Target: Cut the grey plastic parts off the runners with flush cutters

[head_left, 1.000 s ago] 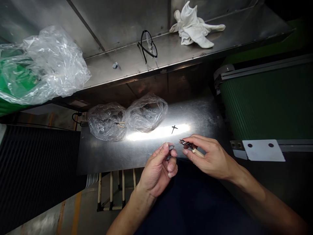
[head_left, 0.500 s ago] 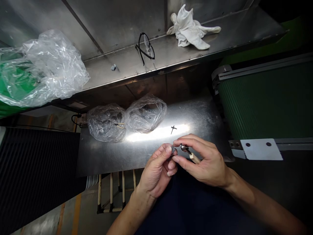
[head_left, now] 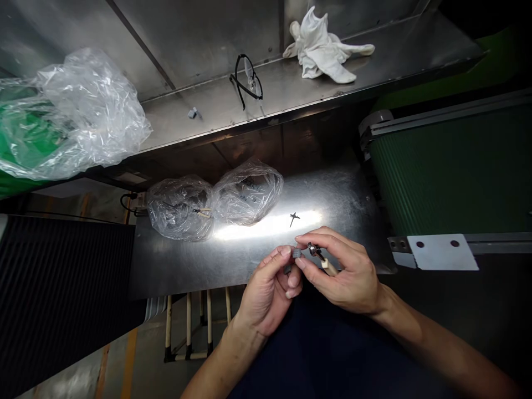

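Note:
My left hand pinches a small grey ribbed part between thumb and forefinger, and another dark grey piece shows at its curled fingers. The thumb and forefinger of my right hand meet the same grey part from the other side. Cutting pliers with cream handles rest inside my right hand, their metal head pointing at the part. A thin dark cross-shaped piece lies on the metal table beyond my hands.
Two clear plastic bags with dark pieces stand on the table's far left; a second pair of pliers is at one. Glasses, white gloves and a grey bit lie on the shelf. A green conveyor runs right.
The grey part has turned and now shows more of itself between the fingertips. My right hand has shifted very slightly; the pliers stay in it.

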Demonstrator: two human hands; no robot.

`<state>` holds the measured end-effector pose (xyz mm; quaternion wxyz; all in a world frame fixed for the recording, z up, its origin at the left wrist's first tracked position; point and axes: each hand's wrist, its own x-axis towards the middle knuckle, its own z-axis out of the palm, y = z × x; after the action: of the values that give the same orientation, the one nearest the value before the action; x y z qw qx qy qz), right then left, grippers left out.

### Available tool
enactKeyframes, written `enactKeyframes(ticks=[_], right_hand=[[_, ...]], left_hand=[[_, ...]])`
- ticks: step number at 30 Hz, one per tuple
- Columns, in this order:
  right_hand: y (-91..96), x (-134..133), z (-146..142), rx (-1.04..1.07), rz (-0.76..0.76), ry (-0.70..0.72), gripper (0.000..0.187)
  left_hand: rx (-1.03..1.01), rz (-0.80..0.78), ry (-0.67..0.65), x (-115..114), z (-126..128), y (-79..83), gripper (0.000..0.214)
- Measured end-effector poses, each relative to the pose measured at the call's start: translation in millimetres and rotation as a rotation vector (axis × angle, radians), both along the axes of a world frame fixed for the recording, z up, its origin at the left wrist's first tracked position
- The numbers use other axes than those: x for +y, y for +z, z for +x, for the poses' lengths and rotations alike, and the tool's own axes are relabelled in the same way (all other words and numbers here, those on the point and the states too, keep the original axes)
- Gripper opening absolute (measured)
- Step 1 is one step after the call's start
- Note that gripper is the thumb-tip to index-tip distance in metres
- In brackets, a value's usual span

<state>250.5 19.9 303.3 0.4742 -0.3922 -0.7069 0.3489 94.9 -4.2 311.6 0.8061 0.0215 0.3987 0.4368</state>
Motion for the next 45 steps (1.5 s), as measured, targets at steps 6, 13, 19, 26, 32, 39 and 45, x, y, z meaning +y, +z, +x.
enactKeyframes(ticks=[6, 13, 19, 26, 32, 39, 45], right_hand=[[-1.9, 0.3, 1.0, 0.005, -0.051, 0.010, 0.039], [-4.2, -1.3, 3.1, 0.017, -0.111, -0.013, 0.036], [-4.4, 1.3, 2.7, 0.027, -0.123, -0.008, 0.035], [-6.6, 3.1, 3.8, 0.023, -0.122, -0.014, 0.033], [-6.8, 2.8, 5.3, 0.011, -0.133, -0.025, 0.032], [-9.7, 3.5, 6.6, -0.004, -0.142, -0.036, 0.031], [-10.8, 3.9, 7.0, 0.006, -0.163, -0.032, 0.028]], left_hand=[[0.016, 0.008, -0.024, 1.1, 0.5, 1.0, 0.013], [0.017, 0.007, -0.049, 2.7, 1.6, 0.1, 0.014], [0.010, 0.019, -0.088, 1.3, 1.6, -2.2, 0.015], [-0.007, 0.021, -0.092, 3.0, 3.0, -3.6, 0.016], [-0.005, 0.006, -0.085, 3.6, 4.7, -5.1, 0.016], [-0.005, -0.010, -0.073, 4.1, 5.8, -7.0, 0.017], [0.009, 0.002, -0.067, 3.0, 7.1, -7.4, 0.016]])
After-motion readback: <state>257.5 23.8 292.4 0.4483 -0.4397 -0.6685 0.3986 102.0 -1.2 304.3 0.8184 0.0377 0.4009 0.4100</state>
